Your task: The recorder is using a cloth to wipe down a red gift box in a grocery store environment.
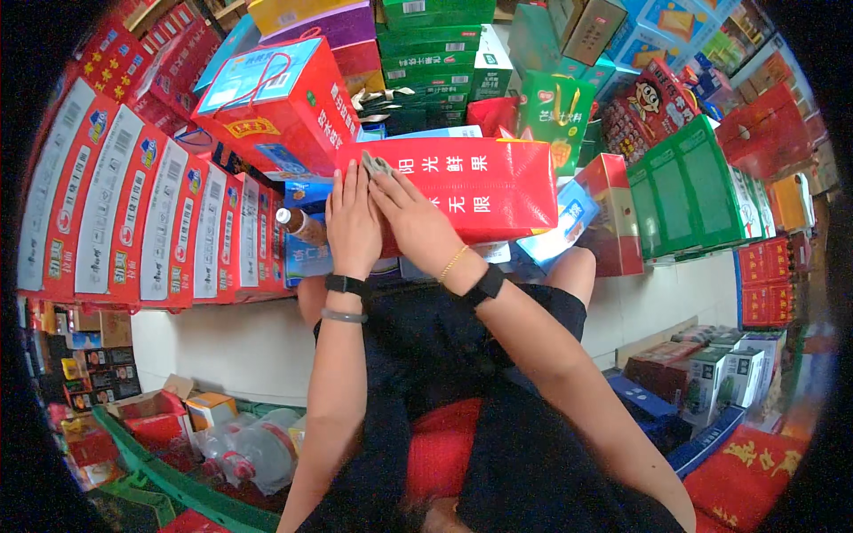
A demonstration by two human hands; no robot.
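Note:
A glossy red carton (520, 186) with large white printed characters lies before me, across the stacked goods. Flat on its left end rests my left hand (353, 213), fingers together and pointing away from me. My right hand (406, 206) presses a small crumpled greyish cloth (378, 166) against the carton's upper left part, its fingertips close beside the left ones. A bottle with a white cap (305, 226) and brown contents lies just left of my left hand. Behind the carton's left end stands a red and blue gift box (280, 113) with a red cord handle.
Red and white noodle cartons (153, 220) line the left side. Green boxes (693, 193) and a tall red box (610, 220) stand at the right. More green cartons (430, 66) are stacked behind. Clear plastic bottles (256, 450) lie low at the left, by a green rail (173, 476).

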